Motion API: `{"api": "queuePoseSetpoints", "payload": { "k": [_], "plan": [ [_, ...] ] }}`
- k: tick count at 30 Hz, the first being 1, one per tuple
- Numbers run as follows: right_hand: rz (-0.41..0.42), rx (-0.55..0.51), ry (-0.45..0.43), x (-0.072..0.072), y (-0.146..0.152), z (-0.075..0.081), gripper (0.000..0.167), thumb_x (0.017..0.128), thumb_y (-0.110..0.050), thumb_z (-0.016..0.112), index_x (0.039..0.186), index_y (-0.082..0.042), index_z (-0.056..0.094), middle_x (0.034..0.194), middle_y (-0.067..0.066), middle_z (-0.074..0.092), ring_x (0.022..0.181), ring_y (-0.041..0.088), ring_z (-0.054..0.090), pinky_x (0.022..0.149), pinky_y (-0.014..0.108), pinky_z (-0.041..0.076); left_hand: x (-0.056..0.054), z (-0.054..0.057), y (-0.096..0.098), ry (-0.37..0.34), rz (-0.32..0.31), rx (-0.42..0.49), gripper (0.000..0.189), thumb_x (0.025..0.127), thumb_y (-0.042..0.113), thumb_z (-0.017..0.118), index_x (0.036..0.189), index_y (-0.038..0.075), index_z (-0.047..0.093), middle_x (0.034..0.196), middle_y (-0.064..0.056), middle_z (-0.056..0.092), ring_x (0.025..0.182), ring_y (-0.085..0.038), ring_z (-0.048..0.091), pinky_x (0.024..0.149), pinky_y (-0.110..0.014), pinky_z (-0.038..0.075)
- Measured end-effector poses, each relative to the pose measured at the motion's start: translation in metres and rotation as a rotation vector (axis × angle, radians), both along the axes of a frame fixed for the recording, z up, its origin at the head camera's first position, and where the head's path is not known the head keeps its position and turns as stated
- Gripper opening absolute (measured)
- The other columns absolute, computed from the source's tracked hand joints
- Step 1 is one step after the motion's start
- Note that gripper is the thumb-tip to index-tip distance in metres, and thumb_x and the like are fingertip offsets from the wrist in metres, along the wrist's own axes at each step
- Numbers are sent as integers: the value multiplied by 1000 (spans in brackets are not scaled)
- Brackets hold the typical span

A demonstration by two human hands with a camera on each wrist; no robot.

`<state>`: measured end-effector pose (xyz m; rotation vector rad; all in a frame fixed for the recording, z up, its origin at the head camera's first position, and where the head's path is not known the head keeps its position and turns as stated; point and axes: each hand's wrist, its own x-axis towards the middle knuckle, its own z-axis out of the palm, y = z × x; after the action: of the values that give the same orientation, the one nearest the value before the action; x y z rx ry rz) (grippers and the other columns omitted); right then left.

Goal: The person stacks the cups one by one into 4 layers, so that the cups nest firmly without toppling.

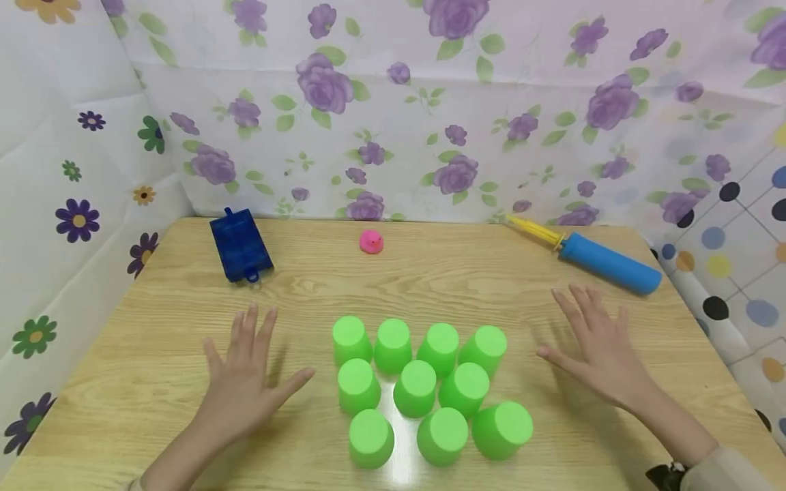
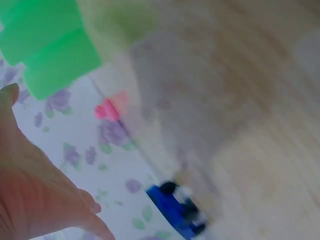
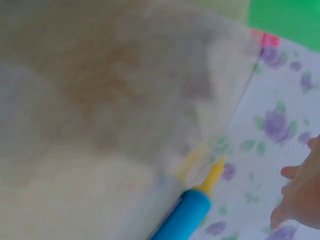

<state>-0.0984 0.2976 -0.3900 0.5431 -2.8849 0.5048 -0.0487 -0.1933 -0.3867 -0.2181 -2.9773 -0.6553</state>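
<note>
Several bright green cups (image 1: 415, 390) stand upside down in three rows near the front middle of the table in the head view. My left hand (image 1: 242, 394) is to the left of them, fingers spread, holding nothing. On the opposite side my right hand (image 1: 604, 363) is spread too, with nothing in its grasp and apart from the cups. The left wrist view catches part of the cups (image 2: 62, 65) beyond the thumb. In the right wrist view a cup edge (image 3: 290, 22) fills the top corner, and only part of the hand (image 3: 302, 195) shows.
A dark blue tray-like piece (image 1: 241, 245) with small loops lies at the back left of the wooden table (image 1: 307, 286). A small pink rubber duck (image 1: 371, 242) sits at the back middle. The blue hand pump (image 1: 608, 262) with a yellow nozzle lies back right. Flowered sheeting (image 1: 393, 136) hangs behind.
</note>
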Motion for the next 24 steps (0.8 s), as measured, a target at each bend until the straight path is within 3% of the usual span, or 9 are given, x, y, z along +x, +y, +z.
{"api": "queuePoseSetpoints", "payload": {
  "k": [2,5,9,13,19,24],
  "plan": [
    [64,-17,-4,-4,-11,9,89,83,-42,67,151,-22,13,155,15,14,143,34,1,104,67,-14,-5,3,9,-17,-41,95,96,85,55,58,151,22,-3,156,-12,-4,142,-33,-6,103,-66,-16],
    [180,-60,-28,-13,-31,25,90,82,-39,70,151,-25,13,154,10,16,142,33,9,110,62,-5,-14,9,22,-100,-120,295,89,87,50,59,150,29,-1,156,-10,7,141,-35,13,108,-65,4],
    [295,-116,-93,-21,-64,46,85,84,-39,68,149,-29,16,154,4,17,140,32,18,110,60,17,-24,21,35,-167,-223,448,75,88,46,59,148,29,17,152,-5,24,134,-33,32,103,-63,29],
    [345,-146,-159,-26,-99,58,76,87,-41,64,148,-31,19,154,2,19,138,29,23,103,58,34,-33,30,46,-145,-246,430,67,88,45,61,144,22,33,146,-3,35,131,-30,37,102,-59,33],
    [444,-95,-250,-34,-144,73,65,88,-43,61,144,-23,34,148,4,34,134,26,35,105,48,37,-47,36,57,-129,-172,409,58,86,34,67,136,12,46,137,-9,47,123,-31,45,98,-54,40],
    [473,-53,-283,-38,-171,80,58,87,-41,63,138,-19,44,140,3,45,126,23,45,99,44,43,-52,33,57,-154,-164,401,57,83,28,71,133,9,49,133,-12,51,117,-33,51,95,-52,43]
  ]
}}
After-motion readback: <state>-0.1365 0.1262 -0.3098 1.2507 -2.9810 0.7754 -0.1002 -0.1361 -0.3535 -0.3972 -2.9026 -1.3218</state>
